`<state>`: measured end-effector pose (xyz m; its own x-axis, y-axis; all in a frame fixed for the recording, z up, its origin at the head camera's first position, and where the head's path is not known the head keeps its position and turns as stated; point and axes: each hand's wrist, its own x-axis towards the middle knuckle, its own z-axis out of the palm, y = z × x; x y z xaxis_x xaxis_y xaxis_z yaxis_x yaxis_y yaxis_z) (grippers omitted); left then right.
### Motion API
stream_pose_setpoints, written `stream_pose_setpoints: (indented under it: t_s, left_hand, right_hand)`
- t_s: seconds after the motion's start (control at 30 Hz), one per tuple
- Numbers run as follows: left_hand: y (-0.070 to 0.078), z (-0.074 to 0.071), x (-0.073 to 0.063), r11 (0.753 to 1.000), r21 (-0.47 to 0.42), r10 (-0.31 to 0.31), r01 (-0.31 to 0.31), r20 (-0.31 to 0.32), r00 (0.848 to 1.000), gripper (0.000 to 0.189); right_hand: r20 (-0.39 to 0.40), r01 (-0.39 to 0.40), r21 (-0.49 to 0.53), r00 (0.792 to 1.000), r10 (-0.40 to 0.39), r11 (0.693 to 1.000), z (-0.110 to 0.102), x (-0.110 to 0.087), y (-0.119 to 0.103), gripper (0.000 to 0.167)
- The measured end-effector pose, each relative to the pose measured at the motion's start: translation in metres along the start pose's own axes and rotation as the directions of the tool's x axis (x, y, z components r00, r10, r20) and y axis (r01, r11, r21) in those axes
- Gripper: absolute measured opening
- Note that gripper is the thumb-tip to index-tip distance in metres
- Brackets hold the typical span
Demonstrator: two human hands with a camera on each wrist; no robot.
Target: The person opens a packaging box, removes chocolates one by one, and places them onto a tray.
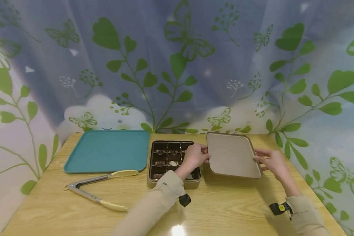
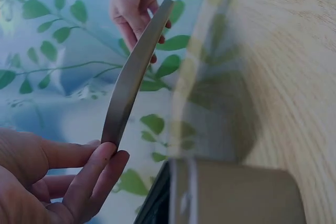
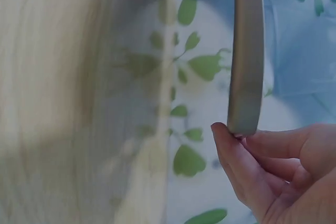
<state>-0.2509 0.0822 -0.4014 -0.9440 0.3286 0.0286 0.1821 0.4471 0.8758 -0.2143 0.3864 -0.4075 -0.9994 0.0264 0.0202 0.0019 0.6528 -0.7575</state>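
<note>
A beige-gold shallow box lid (image 1: 232, 155) is held in the air above the table, its hollow inner side showing in the head view. My left hand (image 1: 193, 156) pinches its left edge between thumb and fingers, and my right hand (image 1: 273, 162) pinches the right edge. Edge-on, the lid (image 2: 128, 85) appears as a slim tilted band in the left wrist view. Below and left of it sits the open box (image 1: 194, 184), divided into dark compartments with small brown and pale pieces that look like chocolates. My left hand and forearm hide part of the box.
A teal rectangular tray (image 1: 112, 150) lies at the back left. Spread metal tongs (image 1: 74, 186) with pale yellow tips rest in front of it. The wood-grain table (image 1: 224, 206) ends at a leaf-and-butterfly patterned curtain (image 1: 153, 65) behind and at the sides.
</note>
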Motion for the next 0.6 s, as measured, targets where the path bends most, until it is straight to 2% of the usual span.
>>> stream_pose_setpoints:
  t_s: [0.1,0.17,0.2,0.23,0.27,0.33,0.4,0.47,0.53,0.57,0.6]
  left_hand:
    - [0.001,0.014,0.006,0.996,0.092,-0.011,0.009,0.024,1.000,0.044]
    - [0.000,0.022,0.010,0.983,0.185,-0.008,0.001,0.037,0.999,0.029]
    - [-0.001,0.026,0.012,0.972,0.233,-0.005,-0.006,0.044,0.999,0.014]
    - [-0.002,0.030,0.013,0.963,0.270,0.001,-0.014,0.047,0.999,0.011]
    - [-0.003,0.034,0.014,0.950,0.311,0.016,-0.029,0.045,0.999,0.023]
    - [-0.005,0.040,0.016,0.918,0.390,0.051,-0.064,0.045,0.998,0.047]
    - [-0.006,0.044,0.017,0.886,0.454,0.077,-0.091,0.049,0.996,0.055]
    - [-0.005,0.048,0.019,0.839,0.534,0.091,-0.104,0.050,0.995,0.052]
    - [-0.004,0.053,0.020,0.794,0.601,0.079,-0.097,0.057,0.995,0.046]
    - [-0.002,0.055,0.020,0.767,0.635,0.062,-0.087,0.061,0.996,0.040]
    - [-0.001,0.057,0.020,0.731,0.677,0.051,-0.080,0.063,0.997,0.034]
  right_hand:
    - [-0.002,-0.028,-0.034,1.000,0.028,0.999,-0.004,0.001,0.008,0.046]
    - [0.001,-0.047,-0.058,0.999,0.047,0.997,-0.005,0.001,0.012,0.046]
    - [0.001,-0.053,-0.073,0.999,0.054,0.996,-0.005,0.002,0.015,0.046]
    - [0.003,-0.060,-0.088,0.998,0.060,0.994,-0.005,0.001,0.017,0.046]
    - [0.005,-0.065,-0.100,0.998,0.065,0.993,-0.005,0.001,0.019,0.046]
    - [0.004,-0.068,-0.136,0.998,0.069,0.988,-0.004,0.001,0.024,0.044]
    - [0.006,-0.067,-0.162,0.998,0.069,0.985,-0.003,0.001,0.028,0.043]
    - [0.006,-0.069,-0.182,0.997,0.071,0.981,-0.001,0.002,0.031,0.042]
    - [0.005,-0.071,-0.211,0.997,0.074,0.975,0.000,0.004,0.034,0.041]
    - [0.007,-0.074,-0.213,0.997,0.078,0.974,0.001,0.004,0.035,0.041]
    - [0.007,-0.078,-0.219,0.997,0.081,0.973,0.002,0.005,0.036,0.040]
